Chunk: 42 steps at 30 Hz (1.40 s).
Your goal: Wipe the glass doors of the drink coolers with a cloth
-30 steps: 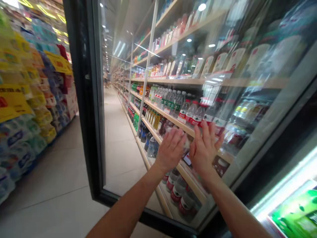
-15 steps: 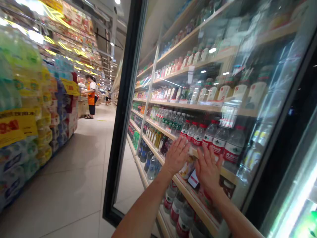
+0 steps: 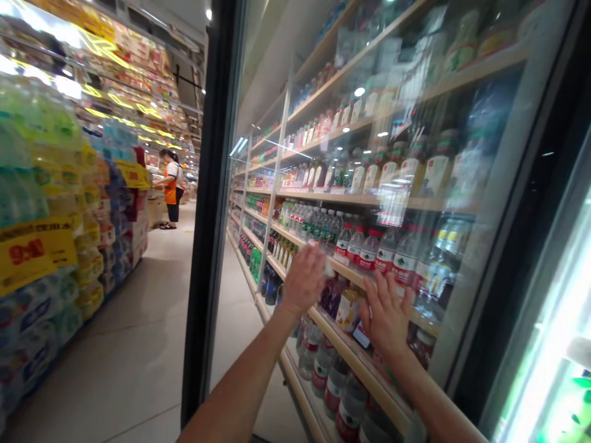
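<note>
A large glass door [image 3: 258, 203] with a dark frame stands before me, shelves of drinks showing in its pane. My left hand [image 3: 305, 278] is against the glass, slightly blurred, its fingers bent and close together. At its fingertips shows a small pale scrap [image 3: 329, 268], perhaps cloth or tissue, mostly hidden by the hand. To the right, my right hand [image 3: 385, 311] rests on the pane with fingers stretched out and nothing in them. Around both hands appear water bottles [image 3: 368, 251] with red caps and red labels.
The door's dark edge [image 3: 203, 246] stands upright at my left. Beyond it runs a tiled aisle [image 3: 133, 344] with stacked packs of bottles [image 3: 50, 178] and a yellow price sign [image 3: 37, 249]. A person [image 3: 170, 184] in an orange vest stands farther off. Bright green packages [image 3: 572, 400] are at right.
My left hand has slid left along the glass, its fingers now more bent, and the pale scrap moved with it. My right hand stays in nearly the same place. The view has shifted slightly.
</note>
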Tool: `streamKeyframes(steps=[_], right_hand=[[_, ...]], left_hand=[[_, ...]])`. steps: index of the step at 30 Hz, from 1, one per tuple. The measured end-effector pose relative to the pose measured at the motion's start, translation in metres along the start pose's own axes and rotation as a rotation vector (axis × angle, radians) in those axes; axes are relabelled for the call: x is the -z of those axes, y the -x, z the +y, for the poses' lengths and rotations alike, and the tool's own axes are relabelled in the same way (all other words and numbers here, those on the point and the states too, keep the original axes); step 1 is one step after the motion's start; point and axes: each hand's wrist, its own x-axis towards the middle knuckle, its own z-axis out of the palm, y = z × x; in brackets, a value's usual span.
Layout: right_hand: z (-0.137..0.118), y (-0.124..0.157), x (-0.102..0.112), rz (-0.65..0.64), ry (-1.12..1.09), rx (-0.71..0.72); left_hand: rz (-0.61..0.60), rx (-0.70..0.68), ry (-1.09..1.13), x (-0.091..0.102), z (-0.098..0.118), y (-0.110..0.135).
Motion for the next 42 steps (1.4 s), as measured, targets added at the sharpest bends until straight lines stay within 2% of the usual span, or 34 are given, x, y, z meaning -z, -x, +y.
streamKeyframes(steps=[3,4,5,8,10,12,14,16,18,20,23,25,26,28,30,32,34,36,37,40,41,42], right_hand=[[-0.004,-0.001,0.005,0.001,-0.050,-0.015],[-0.005,0.000,0.007,0.001,-0.062,-0.017],[-0.006,0.001,0.008,0.002,-0.068,-0.019],[-0.008,0.004,0.014,-0.001,-0.067,-0.023],[-0.006,-0.006,0.018,-0.010,-0.076,-0.015],[-0.001,-0.031,0.020,0.004,-0.090,-0.010],[0.007,-0.069,0.020,0.046,-0.088,-0.043],[0.015,-0.108,0.018,0.087,-0.069,-0.101],[0.021,-0.136,0.016,0.089,-0.052,-0.117],[0.023,-0.148,0.015,0.080,-0.043,-0.099],[0.020,-0.145,0.015,0.084,-0.045,-0.097],[0.018,-0.141,0.017,0.089,-0.048,-0.107],[0.018,-0.140,0.018,0.096,-0.050,-0.110],[0.018,-0.140,0.019,0.108,-0.056,-0.109],[0.018,-0.142,0.021,0.112,-0.064,-0.106],[0.018,-0.143,0.022,0.104,-0.073,-0.109],[0.018,-0.144,0.023,0.097,-0.078,-0.115],[0.017,-0.144,0.024,0.101,-0.077,-0.122],[0.017,-0.143,0.024,0.106,-0.073,-0.124],[0.017,-0.143,0.024,0.119,-0.060,-0.113],[0.017,-0.143,0.024,0.120,-0.056,-0.108],[0.017,-0.143,0.023,0.122,-0.053,-0.104]], left_hand=[[0.181,0.300,-0.120,0.020,-0.028,0.007],[0.195,0.335,-0.134,0.023,-0.031,0.004],[0.177,0.307,-0.128,0.023,-0.029,-0.004],[0.007,-0.007,-0.051,0.015,-0.007,-0.045],[-0.050,-0.144,-0.027,0.008,0.010,-0.078],[-0.041,-0.133,-0.038,0.002,0.020,-0.106],[-0.018,-0.067,-0.051,-0.002,0.022,-0.128],[-0.009,-0.048,-0.054,-0.004,0.017,-0.146],[-0.001,-0.060,-0.055,-0.002,0.005,-0.163],[0.044,-0.022,-0.065,0.002,-0.012,-0.181],[0.206,0.141,-0.089,0.006,-0.026,-0.205],[0.264,0.140,-0.084,0.003,-0.018,-0.214],[0.243,0.072,-0.071,0.000,-0.010,-0.216],[0.137,-0.126,-0.043,-0.004,0.004,-0.217],[0.044,-0.234,-0.044,0.000,0.004,-0.219],[0.070,-0.146,-0.092,0.013,-0.014,-0.224],[0.184,0.067,-0.166,0.026,-0.035,-0.231],[0.215,0.147,-0.200,0.033,-0.043,-0.236],[0.183,0.102,-0.195,0.032,-0.040,-0.236],[-0.007,-0.215,-0.133,0.023,-0.023,-0.235],[-0.046,-0.277,-0.117,0.021,-0.020,-0.234],[-0.047,-0.280,-0.114,0.020,-0.020,-0.233]])
